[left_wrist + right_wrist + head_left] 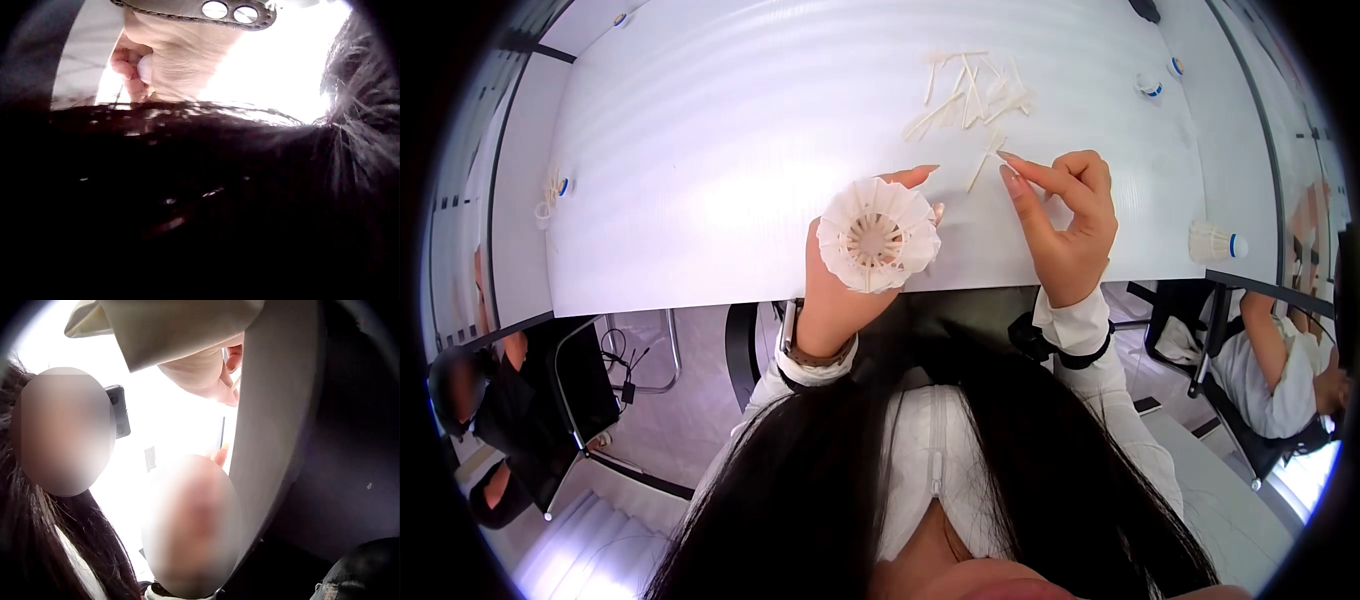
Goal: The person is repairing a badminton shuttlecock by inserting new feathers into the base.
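Observation:
In the head view the left hand (pixel 837 290) grips a white shuttlecock (pixel 878 236), its feathered skirt facing up toward the camera. To its right, over the white table (pixel 730 150), the right hand (pixel 1072 220) has thumb and index finger close together at a pale feather piece (pixel 984 165); whether they pinch it or only touch it is unclear. The left wrist view shows part of the left hand (pixel 181 53), with dark hair covering most of the rest. Part of the right hand (pixel 203 375) appears in the right wrist view, below a pale sleeve.
Loose feather pieces (pixel 970 92) lie scattered beyond the hands. Another shuttlecock (pixel 1215 242) lies at the table's right edge. Small blue-banded pieces (pixel 1149 87) sit near the right side, and one (pixel 563 187) at the left. Seated people are beyond both sides.

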`<state>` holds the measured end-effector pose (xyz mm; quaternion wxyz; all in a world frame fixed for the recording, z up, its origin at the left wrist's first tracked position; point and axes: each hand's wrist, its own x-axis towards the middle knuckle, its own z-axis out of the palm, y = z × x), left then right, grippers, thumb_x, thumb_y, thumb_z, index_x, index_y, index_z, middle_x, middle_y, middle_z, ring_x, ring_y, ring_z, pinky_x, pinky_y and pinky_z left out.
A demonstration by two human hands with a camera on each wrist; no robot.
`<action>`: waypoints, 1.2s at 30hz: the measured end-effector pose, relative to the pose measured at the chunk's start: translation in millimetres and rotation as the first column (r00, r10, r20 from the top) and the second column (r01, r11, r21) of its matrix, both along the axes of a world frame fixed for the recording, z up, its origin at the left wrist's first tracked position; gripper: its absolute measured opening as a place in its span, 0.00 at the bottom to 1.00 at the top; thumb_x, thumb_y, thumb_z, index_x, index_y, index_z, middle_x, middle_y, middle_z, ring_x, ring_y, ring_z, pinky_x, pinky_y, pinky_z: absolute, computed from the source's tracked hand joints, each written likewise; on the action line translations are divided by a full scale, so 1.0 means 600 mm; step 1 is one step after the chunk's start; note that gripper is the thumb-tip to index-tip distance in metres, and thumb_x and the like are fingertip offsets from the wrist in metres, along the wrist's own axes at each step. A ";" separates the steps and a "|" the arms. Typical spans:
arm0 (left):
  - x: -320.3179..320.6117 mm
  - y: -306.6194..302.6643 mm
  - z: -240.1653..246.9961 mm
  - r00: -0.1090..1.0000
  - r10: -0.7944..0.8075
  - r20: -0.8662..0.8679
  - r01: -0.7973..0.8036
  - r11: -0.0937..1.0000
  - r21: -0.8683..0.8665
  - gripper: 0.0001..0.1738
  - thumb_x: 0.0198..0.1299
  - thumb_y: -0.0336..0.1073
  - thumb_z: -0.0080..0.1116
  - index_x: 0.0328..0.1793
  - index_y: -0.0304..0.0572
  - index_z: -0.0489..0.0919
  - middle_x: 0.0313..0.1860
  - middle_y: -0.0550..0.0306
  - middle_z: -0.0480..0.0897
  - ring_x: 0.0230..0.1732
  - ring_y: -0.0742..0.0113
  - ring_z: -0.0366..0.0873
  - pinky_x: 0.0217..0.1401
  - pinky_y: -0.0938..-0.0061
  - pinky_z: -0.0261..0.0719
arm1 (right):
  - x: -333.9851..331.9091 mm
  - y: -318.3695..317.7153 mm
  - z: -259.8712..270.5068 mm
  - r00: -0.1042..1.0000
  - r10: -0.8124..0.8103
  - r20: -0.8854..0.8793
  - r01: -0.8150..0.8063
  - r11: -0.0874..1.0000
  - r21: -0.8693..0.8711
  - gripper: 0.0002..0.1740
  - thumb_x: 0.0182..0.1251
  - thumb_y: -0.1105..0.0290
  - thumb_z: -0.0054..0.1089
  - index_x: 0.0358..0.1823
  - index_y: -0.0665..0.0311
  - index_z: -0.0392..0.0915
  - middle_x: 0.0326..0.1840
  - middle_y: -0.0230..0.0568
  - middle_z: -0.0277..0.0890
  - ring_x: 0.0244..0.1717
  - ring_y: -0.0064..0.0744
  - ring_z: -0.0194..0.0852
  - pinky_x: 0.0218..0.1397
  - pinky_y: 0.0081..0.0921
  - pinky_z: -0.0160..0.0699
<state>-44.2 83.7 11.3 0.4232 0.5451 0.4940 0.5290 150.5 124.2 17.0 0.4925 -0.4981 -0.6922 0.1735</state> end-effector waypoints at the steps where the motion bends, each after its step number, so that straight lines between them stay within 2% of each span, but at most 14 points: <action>1: 0.000 0.001 -0.004 1.000 0.013 -0.026 -0.012 0.999 0.037 0.17 0.62 0.28 0.66 0.58 0.37 0.80 0.26 0.66 0.80 0.22 0.82 0.70 0.25 0.84 0.68 | 0.001 0.000 -0.002 1.000 0.009 -0.007 -0.009 1.000 0.006 0.13 0.52 0.79 0.72 0.40 0.56 0.89 0.30 0.29 0.63 0.35 0.26 0.61 0.39 0.23 0.60; 5: 0.002 0.004 -0.013 0.998 0.039 -0.050 -0.033 0.993 0.117 0.16 0.60 0.27 0.68 0.55 0.39 0.82 0.24 0.68 0.77 0.21 0.84 0.65 0.24 0.84 0.64 | 0.000 -0.002 -0.002 0.997 0.002 -0.081 -0.001 1.000 0.016 0.10 0.54 0.79 0.72 0.38 0.60 0.88 0.31 0.30 0.70 0.34 0.25 0.64 0.37 0.22 0.61; 8: 0.004 0.000 -0.006 0.998 0.001 0.055 -0.004 0.999 0.048 0.16 0.60 0.26 0.68 0.54 0.39 0.82 0.24 0.69 0.77 0.22 0.84 0.65 0.25 0.85 0.64 | 0.004 -0.005 -0.003 0.978 0.026 -0.206 -0.042 0.996 -0.075 0.09 0.56 0.80 0.70 0.39 0.64 0.86 0.33 0.33 0.75 0.33 0.23 0.65 0.35 0.22 0.62; 9: 0.002 0.000 -0.006 0.997 -0.015 0.080 0.012 0.999 0.038 0.15 0.60 0.27 0.68 0.54 0.39 0.82 0.24 0.69 0.77 0.22 0.84 0.65 0.25 0.85 0.64 | 0.004 -0.008 -0.010 0.951 0.049 -0.305 -0.098 0.984 -0.148 0.07 0.62 0.81 0.66 0.41 0.67 0.83 0.37 0.35 0.80 0.36 0.22 0.72 0.37 0.20 0.67; 12: 0.006 0.002 0.001 0.999 0.022 -0.040 -0.019 0.997 0.080 0.14 0.60 0.28 0.68 0.53 0.39 0.82 0.24 0.68 0.77 0.22 0.84 0.67 0.24 0.85 0.64 | -0.014 -0.028 -0.001 0.764 0.161 -0.624 -0.396 0.881 -0.258 0.06 0.67 0.79 0.61 0.43 0.68 0.82 0.41 0.38 0.83 0.42 0.25 0.79 0.42 0.19 0.72; 13: 0.003 0.001 0.001 0.999 0.003 -0.049 0.000 0.999 0.054 0.15 0.59 0.27 0.68 0.53 0.38 0.82 0.28 0.66 0.78 0.26 0.82 0.70 0.28 0.84 0.67 | -0.014 -0.032 0.006 0.787 0.217 -0.577 -0.445 0.848 -0.289 0.07 0.71 0.78 0.57 0.45 0.70 0.82 0.45 0.41 0.83 0.46 0.27 0.82 0.48 0.20 0.75; 14: 0.001 0.001 0.002 0.998 -0.017 -0.058 0.019 0.999 0.027 0.16 0.57 0.26 0.68 0.53 0.36 0.81 0.31 0.63 0.80 0.30 0.80 0.72 0.33 0.82 0.69 | -0.015 -0.036 0.015 0.776 0.223 -0.591 -0.485 0.809 -0.331 0.07 0.71 0.78 0.57 0.46 0.71 0.82 0.44 0.41 0.83 0.46 0.27 0.82 0.48 0.21 0.75; 16: -0.016 -0.003 -0.001 0.991 -0.123 0.047 0.126 0.989 -0.079 0.19 0.53 0.24 0.69 0.53 0.34 0.80 0.42 0.57 0.84 0.41 0.75 0.80 0.46 0.78 0.78 | -0.020 -0.038 0.026 0.749 0.231 -0.621 -0.560 0.722 -0.407 0.09 0.71 0.78 0.56 0.47 0.71 0.82 0.43 0.42 0.83 0.45 0.26 0.81 0.48 0.22 0.76; 17: -0.021 -0.004 -0.004 0.982 -0.160 0.095 0.170 0.979 -0.108 0.20 0.51 0.24 0.69 0.52 0.33 0.79 0.46 0.55 0.85 0.44 0.73 0.82 0.50 0.77 0.80 | -0.020 -0.037 0.023 0.769 0.271 -0.578 -0.548 0.745 -0.380 0.10 0.73 0.76 0.54 0.49 0.71 0.82 0.39 0.40 0.82 0.47 0.28 0.81 0.49 0.24 0.76; 21: -0.025 -0.005 -0.009 0.964 -0.227 0.136 0.240 0.967 -0.087 0.18 0.51 0.24 0.69 0.50 0.33 0.80 0.45 0.54 0.86 0.44 0.72 0.83 0.49 0.76 0.81 | -0.016 -0.031 0.013 0.760 0.293 -0.580 -0.539 0.783 -0.311 0.12 0.75 0.73 0.51 0.43 0.73 0.83 0.30 0.38 0.75 0.45 0.33 0.82 0.49 0.27 0.75; 24: -0.024 -0.007 -0.008 0.958 -0.224 0.179 0.247 0.962 -0.118 0.16 0.51 0.24 0.70 0.47 0.33 0.80 0.44 0.54 0.86 0.43 0.70 0.84 0.48 0.76 0.81 | -0.014 -0.029 0.010 0.781 0.276 -0.561 -0.506 0.805 -0.308 0.11 0.74 0.75 0.52 0.41 0.73 0.83 0.30 0.39 0.75 0.43 0.34 0.82 0.48 0.27 0.75; 29: -0.005 0.000 -0.012 0.989 -0.142 0.050 0.139 0.989 0.053 0.06 0.62 0.28 0.67 0.41 0.37 0.80 0.24 0.64 0.79 0.19 0.83 0.70 0.21 0.86 0.65 | -0.010 -0.023 0.020 0.809 0.250 -0.531 -0.449 0.847 -0.285 0.08 0.72 0.76 0.55 0.40 0.73 0.83 0.31 0.40 0.77 0.38 0.29 0.79 0.44 0.24 0.75; 33: -0.009 0.000 -0.012 0.987 -0.161 0.008 0.160 0.986 0.052 0.05 0.62 0.27 0.66 0.41 0.37 0.80 0.25 0.64 0.79 0.20 0.83 0.71 0.22 0.87 0.65 | 0.005 -0.013 0.018 0.839 0.275 -0.470 -0.420 0.876 -0.238 0.06 0.69 0.78 0.58 0.39 0.72 0.83 0.32 0.39 0.78 0.32 0.24 0.73 0.39 0.22 0.72; 36: -0.021 -0.002 -0.008 0.978 -0.207 0.025 0.208 0.978 -0.031 0.11 0.53 0.26 0.69 0.42 0.36 0.82 0.35 0.58 0.84 0.32 0.74 0.80 0.36 0.80 0.76 | 0.010 -0.009 0.017 0.867 0.251 -0.431 -0.368 0.905 -0.212 0.04 0.68 0.78 0.60 0.35 0.71 0.82 0.30 0.37 0.78 0.31 0.22 0.71 0.38 0.21 0.68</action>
